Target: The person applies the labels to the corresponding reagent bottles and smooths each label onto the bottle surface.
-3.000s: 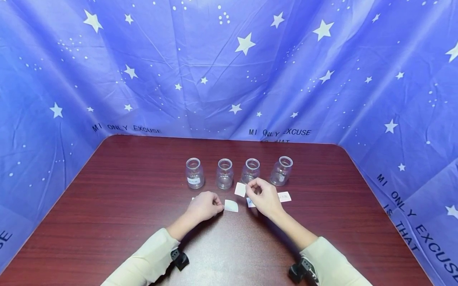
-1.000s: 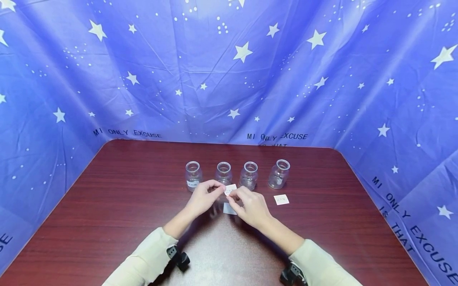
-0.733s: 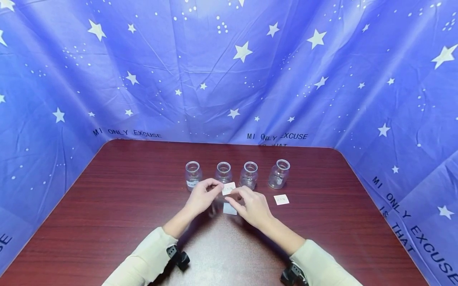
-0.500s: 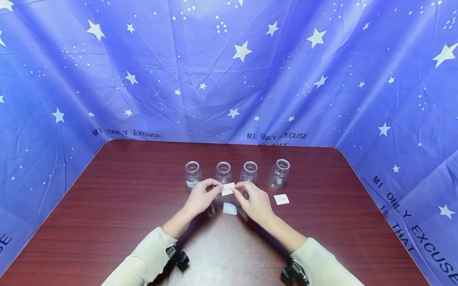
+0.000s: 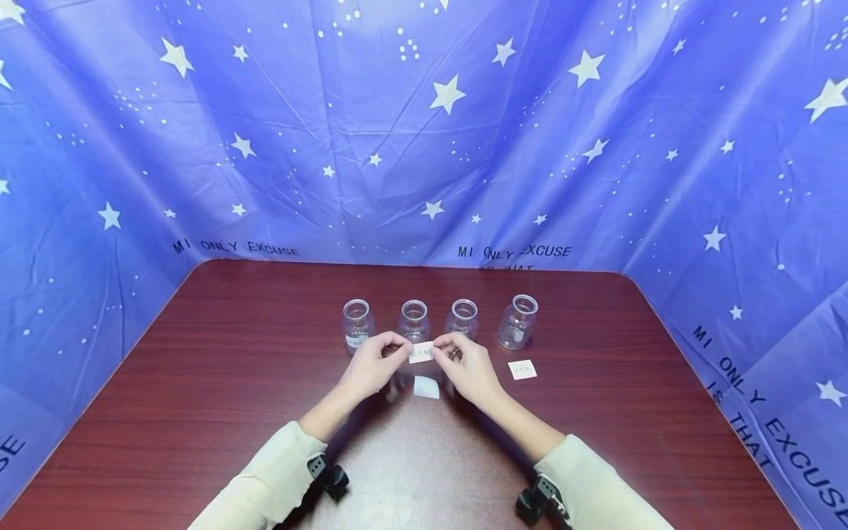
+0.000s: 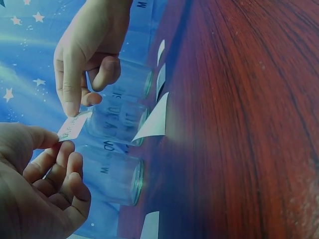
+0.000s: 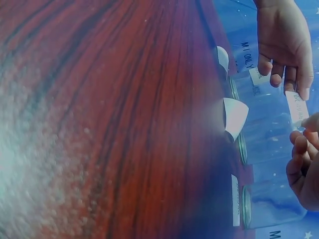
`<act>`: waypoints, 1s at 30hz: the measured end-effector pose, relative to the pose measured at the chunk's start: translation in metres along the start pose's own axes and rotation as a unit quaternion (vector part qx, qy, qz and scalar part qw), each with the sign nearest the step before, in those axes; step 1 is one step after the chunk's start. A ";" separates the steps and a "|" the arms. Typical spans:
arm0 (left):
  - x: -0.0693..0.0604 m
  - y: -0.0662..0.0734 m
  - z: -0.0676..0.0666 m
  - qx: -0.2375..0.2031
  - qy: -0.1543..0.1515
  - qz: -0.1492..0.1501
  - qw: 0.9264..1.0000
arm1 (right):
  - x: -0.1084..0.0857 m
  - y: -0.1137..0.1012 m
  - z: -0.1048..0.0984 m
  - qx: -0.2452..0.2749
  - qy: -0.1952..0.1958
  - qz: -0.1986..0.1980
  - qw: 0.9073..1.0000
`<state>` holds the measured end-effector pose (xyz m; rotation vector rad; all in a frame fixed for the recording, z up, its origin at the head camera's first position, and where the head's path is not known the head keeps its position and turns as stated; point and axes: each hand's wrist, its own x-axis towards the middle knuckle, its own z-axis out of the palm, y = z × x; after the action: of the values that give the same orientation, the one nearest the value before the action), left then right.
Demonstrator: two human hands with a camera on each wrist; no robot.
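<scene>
Curtain (image 5: 424,162), blue w/ white stars & black lettering, walls off the back & both sides. Desk (image 5: 252,331) below, dark red wood grain. Sleeves (image 5: 265,471), pale, come in from the near edge. L hand (image 5: 377,364) & R hand (image 5: 467,368) face each other mid-desk, thumb & fingertips of each pinched tog. Jars, clear glass, four upright in a row: 1st jar (image 5: 358,324), far L, w/ a jar label (image 7: 259,76) on it; 2nd jar (image 5: 414,322) & 3rd jar (image 5: 461,322) partly behind the hands; 4th jar (image 5: 517,324), R end. Blank sheet (image 5: 426,387), curled, on desk just nearer than the hands. Written slip (image 5: 523,369) on desk in front of 4th jar. Held label (image 5: 420,352) above desk, gripped at opp. ends by both hands, writing facing the person; too small to read.
</scene>
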<state>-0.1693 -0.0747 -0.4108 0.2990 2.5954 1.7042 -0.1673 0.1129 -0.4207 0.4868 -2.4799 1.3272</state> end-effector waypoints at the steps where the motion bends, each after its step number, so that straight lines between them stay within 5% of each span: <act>1: 0.000 0.000 0.000 0.005 0.001 0.005 1.000 | 0.000 0.000 0.000 0.001 -0.001 0.002 1.000; 21: 0.001 -0.005 -0.004 0.098 0.029 0.029 0.994 | -0.003 -0.002 0.002 0.018 -0.041 0.018 0.999; 30: 0.001 -0.008 -0.006 0.089 0.022 0.025 0.996 | 0.002 -0.001 0.004 0.020 -0.033 0.033 0.999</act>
<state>-0.1725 -0.0826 -0.4158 0.3368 2.7993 1.5126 -0.1691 0.1089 -0.4216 0.4691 -2.5466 1.4113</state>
